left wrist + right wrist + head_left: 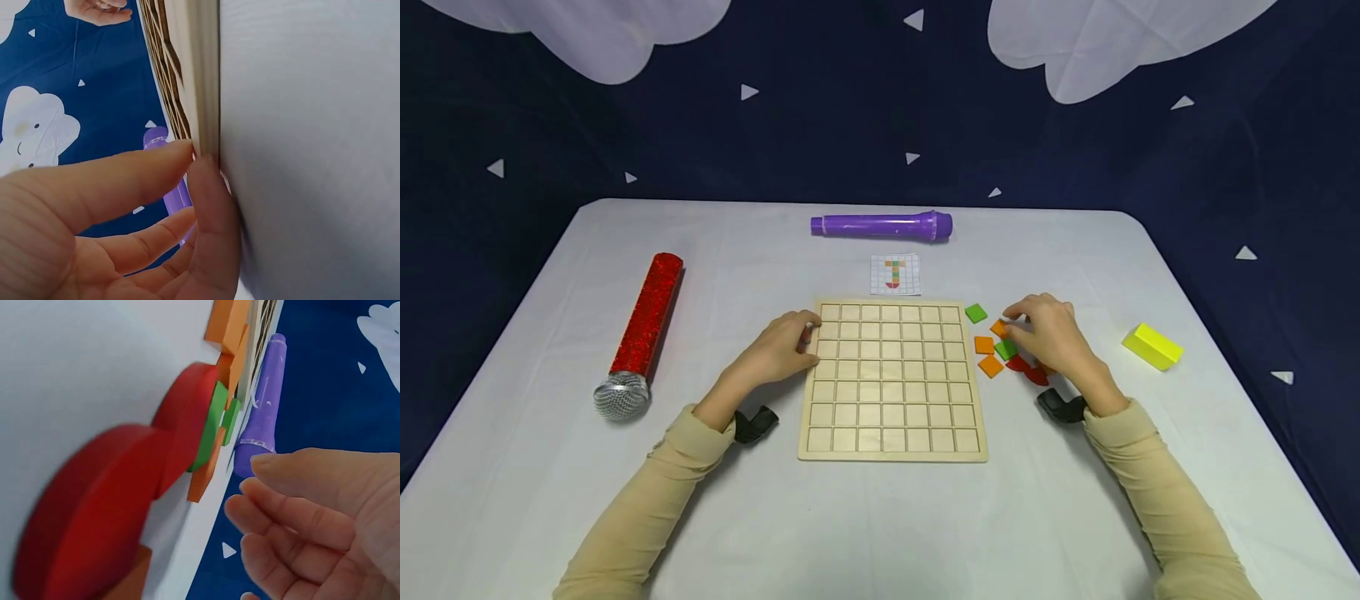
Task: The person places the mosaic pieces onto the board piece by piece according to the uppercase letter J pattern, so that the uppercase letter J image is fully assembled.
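A square wooden grid board (892,457) lies flat in the middle of the table, all its cells bare. My left hand (775,348) pinches the board's left edge between thumb and forefinger, as the left wrist view shows up close. To the right of the board lies a loose group of small tiles: orange squares (984,345), green squares (976,313) and red rounded pieces (181,419). My right hand (1051,332) hovers over this group, fingers loosely bent and thumb near a fingertip, with nothing between them. It partly covers an orange piece behind the red ones.
A small pattern card (895,275) with a coloured J-like figure lies behind the board, and a purple toy microphone (880,226) behind that. At left lies a red glittery microphone (647,317). A yellow block (1152,347) sits at right. Dark blue cloth hangs behind the table.
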